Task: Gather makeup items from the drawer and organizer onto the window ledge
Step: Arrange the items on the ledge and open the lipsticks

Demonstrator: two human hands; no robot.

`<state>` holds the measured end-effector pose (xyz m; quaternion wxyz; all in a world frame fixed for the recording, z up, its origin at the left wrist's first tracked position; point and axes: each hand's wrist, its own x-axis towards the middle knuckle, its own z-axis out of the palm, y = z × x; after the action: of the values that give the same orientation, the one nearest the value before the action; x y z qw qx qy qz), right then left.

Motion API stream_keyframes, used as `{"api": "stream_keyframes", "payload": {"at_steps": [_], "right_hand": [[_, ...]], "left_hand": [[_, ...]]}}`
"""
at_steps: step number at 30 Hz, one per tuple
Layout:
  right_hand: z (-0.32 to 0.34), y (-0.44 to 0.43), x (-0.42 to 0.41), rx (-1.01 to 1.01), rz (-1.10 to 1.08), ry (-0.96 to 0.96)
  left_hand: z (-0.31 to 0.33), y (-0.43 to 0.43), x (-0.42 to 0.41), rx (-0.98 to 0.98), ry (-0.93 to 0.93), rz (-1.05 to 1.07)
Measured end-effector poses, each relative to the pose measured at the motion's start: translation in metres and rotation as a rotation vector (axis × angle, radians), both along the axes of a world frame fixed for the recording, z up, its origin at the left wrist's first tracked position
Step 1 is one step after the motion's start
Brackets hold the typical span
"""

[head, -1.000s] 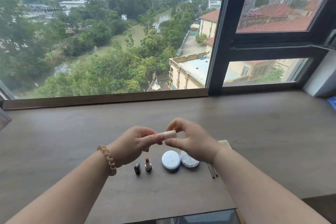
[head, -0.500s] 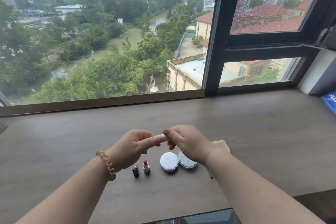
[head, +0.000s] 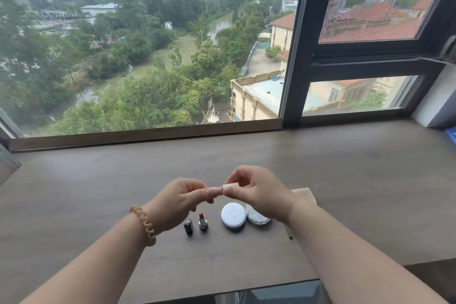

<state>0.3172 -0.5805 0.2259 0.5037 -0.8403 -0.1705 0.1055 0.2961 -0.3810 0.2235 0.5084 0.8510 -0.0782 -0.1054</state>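
Ledge (head: 98, 205), near edge: cap (head: 188, 226), open lipstick (head: 203, 220), two round compacts (head: 233, 215), L to R. Above them L hand (head: 181, 201) & R hand (head: 256, 189) both pinch small beige tube (head: 230, 185), held level. Window (head: 148, 57) at 12 o'clock.

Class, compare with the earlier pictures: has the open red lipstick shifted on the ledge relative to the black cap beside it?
No. The red lipstick stands upright just right of the black cap, left of the white compact, as before.
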Motion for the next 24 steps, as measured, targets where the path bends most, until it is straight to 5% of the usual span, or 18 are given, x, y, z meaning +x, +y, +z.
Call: {"api": "stream_keyframes", "payload": {"at_steps": [5, 14, 18, 24], "right_hand": [[-0.002, -0.004, 0.004, -0.016, -0.003, -0.051], [-0.017, -0.016, 0.018, -0.437, -0.075, -0.244], [-0.039, -0.029, 0.024, -0.274, -0.259, -0.042], [-0.088, -0.004, 0.016, -0.221, -0.267, 0.021]], "left_hand": [[0.001, 0.003, -0.001, -0.008, 0.018, 0.056], [-0.013, 0.022, -0.001, -0.101, 0.020, 0.192], [-0.032, 0.035, -0.002, -0.352, -0.003, 0.353], [-0.090, 0.018, -0.017, -0.355, 0.096, 0.426]]}}
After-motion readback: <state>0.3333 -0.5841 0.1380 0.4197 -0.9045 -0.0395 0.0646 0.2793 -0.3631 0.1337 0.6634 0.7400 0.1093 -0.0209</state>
